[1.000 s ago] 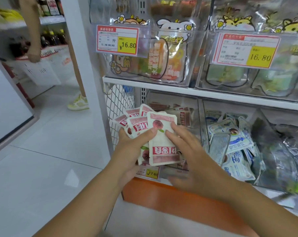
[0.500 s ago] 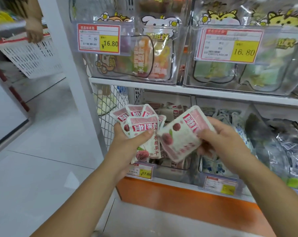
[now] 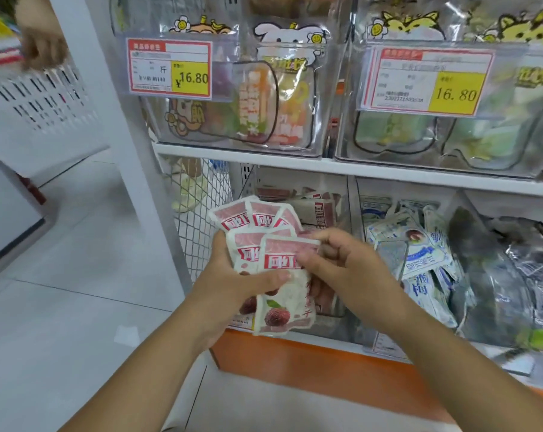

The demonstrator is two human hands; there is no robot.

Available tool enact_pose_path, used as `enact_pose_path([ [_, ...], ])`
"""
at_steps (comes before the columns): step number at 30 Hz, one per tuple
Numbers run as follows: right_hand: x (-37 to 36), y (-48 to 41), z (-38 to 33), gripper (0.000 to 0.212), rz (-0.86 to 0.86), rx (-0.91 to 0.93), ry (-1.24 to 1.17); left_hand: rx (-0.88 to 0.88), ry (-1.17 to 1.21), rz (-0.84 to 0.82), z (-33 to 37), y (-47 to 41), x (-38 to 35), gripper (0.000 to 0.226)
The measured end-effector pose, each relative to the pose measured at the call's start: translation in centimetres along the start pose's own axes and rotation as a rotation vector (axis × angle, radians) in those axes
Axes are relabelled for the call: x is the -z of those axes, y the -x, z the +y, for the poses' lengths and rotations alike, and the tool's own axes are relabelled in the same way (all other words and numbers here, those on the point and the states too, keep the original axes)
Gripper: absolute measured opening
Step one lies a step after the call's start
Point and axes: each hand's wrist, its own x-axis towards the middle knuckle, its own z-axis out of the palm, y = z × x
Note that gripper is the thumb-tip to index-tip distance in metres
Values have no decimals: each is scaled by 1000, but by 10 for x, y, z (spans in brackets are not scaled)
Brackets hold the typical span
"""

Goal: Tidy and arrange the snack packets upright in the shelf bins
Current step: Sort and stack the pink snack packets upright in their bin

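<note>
At the centre of the frame, a person's left hand (image 3: 232, 285) holds a fan of pink-and-white snack packets (image 3: 232, 216). Its grip is clamped on them, thumb across the front, and the packets rise above the fingers. The right hand (image 3: 348, 269), just right of centre, pinches the upper right corner of the front packet (image 3: 279, 310), thumb on its face. Most of that packet hangs below the grip. Behind, the lower shelf bin (image 3: 345, 194) holds more pink packets, and blue-and-white packets (image 3: 419, 254) fill the bin to its right.
</note>
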Motion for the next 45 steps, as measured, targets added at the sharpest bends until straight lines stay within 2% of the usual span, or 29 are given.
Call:
enact_pose_path([
  [2, 15, -12, -2, 14, -6, 28, 151, -12, -6, 46, 0, -1, 13, 71],
  [4, 40, -42, 1, 20, 69, 69, 552, -33, -6, 96, 1, -4, 25, 69],
  [6, 58, -83, 7, 22, 58, 54, 898, -45, -8, 122, 3, -7, 34, 73],
  [10, 58, -145, 32, 30, -81, 16, 1221, -49, -7, 124, 7, -9, 38, 81],
  [12, 53, -160, 35, 22, -136, 46, 1333, -62, -7, 125, 8, -10, 39, 83],
  [14, 55, -165, 34, 13, -156, 57, 1306, -65, -5, 126, 9, -10, 40, 82],
  [16, 64, -168, 36, 16, -137, 112, 1213, -59, -6, 120, 10, -10, 42, 81],
  [18, 72, -168, 37, 5, -156, 118, 1110, -55, -10, 119, 9, -10, 42, 82],
  [20, 73, -166, 35, 30, -210, 49, 1018, -54, -10, 123, 9, -11, 41, 82],
  [21, 73, -168, 36, 33, -209, 49, 930, -56, -8, 123, 9, -11, 41, 82],
  [24, 68, -162, 29, 23, -197, 56, 690, -61, 5, 125, 9, -13, 41, 80],
  [27, 66, -163, 27, 18, -226, 82, 782, -68, 11, 127, 9, -13, 41, 81],
  [30, 61, -171, 25, 23, -293, 126, 935, -68, 9, 127, 8, -12, 41, 84],
  [33, 58, -178, 23, 25, -194, 176, 1079, -59, 5, 123, 7, -13, 42, 86],
  [35, 53, -179, 26, 28, -220, 199, 1230, -56, -4, 125, 7, -14, 42, 85],
  [37, 49, -182, 33, 28, -249, 193, 1235, -57, 0, 123, 7, -14, 41, 83],
  [39, 46, -188, 35, 22, -192, 215, 1118, -63, 2, 118, 7, -14, 40, 80],
  [41, 49, -190, 33, 20, -193, 138, 1056, -63, 2, 115, 7, -14, 39, 79],
  [45, 57, -186, 35, 35, -275, 51, 1209, -57, -11, 107, 6, -15, 39, 80],
])
